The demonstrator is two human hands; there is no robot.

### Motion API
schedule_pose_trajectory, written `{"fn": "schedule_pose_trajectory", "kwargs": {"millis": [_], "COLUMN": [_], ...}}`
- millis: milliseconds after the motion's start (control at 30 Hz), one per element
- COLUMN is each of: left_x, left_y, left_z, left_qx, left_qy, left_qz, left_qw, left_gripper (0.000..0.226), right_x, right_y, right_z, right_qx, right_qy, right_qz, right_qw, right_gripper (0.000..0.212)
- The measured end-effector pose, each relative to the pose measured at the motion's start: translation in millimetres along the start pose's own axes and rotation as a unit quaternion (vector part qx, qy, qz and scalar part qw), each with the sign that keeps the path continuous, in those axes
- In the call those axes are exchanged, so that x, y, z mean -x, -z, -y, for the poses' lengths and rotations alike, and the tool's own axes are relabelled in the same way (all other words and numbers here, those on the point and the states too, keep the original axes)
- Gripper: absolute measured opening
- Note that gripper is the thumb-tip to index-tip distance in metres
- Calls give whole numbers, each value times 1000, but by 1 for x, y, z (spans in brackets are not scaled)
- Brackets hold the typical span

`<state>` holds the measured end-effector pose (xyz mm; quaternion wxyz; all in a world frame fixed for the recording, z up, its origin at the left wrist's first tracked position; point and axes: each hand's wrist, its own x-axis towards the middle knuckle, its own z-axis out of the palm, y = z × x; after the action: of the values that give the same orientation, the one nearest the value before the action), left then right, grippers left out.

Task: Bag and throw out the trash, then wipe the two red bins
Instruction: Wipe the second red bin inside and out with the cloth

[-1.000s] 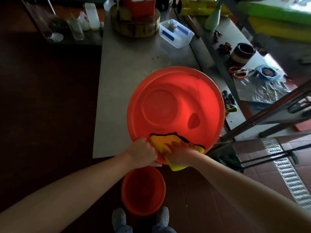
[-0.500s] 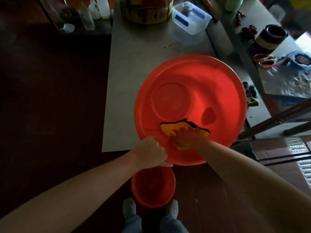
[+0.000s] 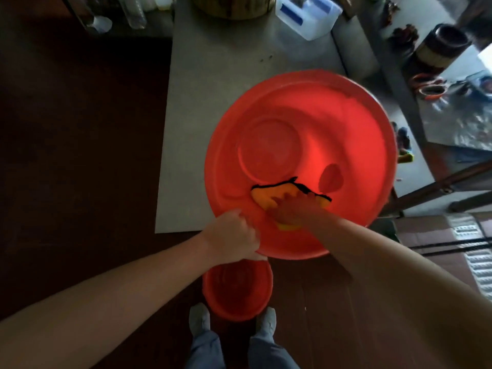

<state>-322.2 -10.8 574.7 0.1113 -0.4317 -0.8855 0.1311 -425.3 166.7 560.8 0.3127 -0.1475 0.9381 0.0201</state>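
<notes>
Deeper into the big bin (image 3: 346, 115) has slid the right grip (image 3: 290, 209), fingers seemingly flat, pressing the soft cloth (image 3: 263, 197) beneath it. The left grip (image 3: 231, 235) clenches the near rim: light, slick plastic, best held there. The small bin (image 3: 237, 291) sits on the floor below the left grip.

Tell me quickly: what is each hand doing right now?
Left hand: closed, gripping the near rim of the large red bin.
Right hand: open, fingers pressing the yellow cloth against the bin's inside.
</notes>
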Motion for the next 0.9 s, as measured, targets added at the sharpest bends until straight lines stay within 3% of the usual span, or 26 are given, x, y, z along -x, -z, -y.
{"fn": "schedule_pose_trajectory", "kwargs": {"millis": [100,300,467,633,833,900], "left_x": [-1,-6,-4,4,10,9], "left_y": [8,17,8,-10,-16,-13], "left_z": [4,9,14,12,9,10], "left_qx": [-16,-18,-21,-22,-12,-15], "left_qy": [-10,-43,-43,-58,-69,-59], "left_qz": [18,54,38,-13,-17,-26], "left_qw": [1000,997,998,998,997,998], "left_gripper": [68,66,68,68,67,66], "right_x": [27,83,74,14,-44,-52], "right_y": [-8,-2,-9,-26,-30,-28], "right_z": [-10,-17,-16,-20,-28,-31], "right_qx": [101,119,117,103,-47,11], "right_qy": [-37,-49,-46,-26,0,-19], "right_qz": [115,127,90,43,-7,5], "right_qw": [987,984,988,993,999,1000], "right_gripper": [66,74,76,63,60,59]}}
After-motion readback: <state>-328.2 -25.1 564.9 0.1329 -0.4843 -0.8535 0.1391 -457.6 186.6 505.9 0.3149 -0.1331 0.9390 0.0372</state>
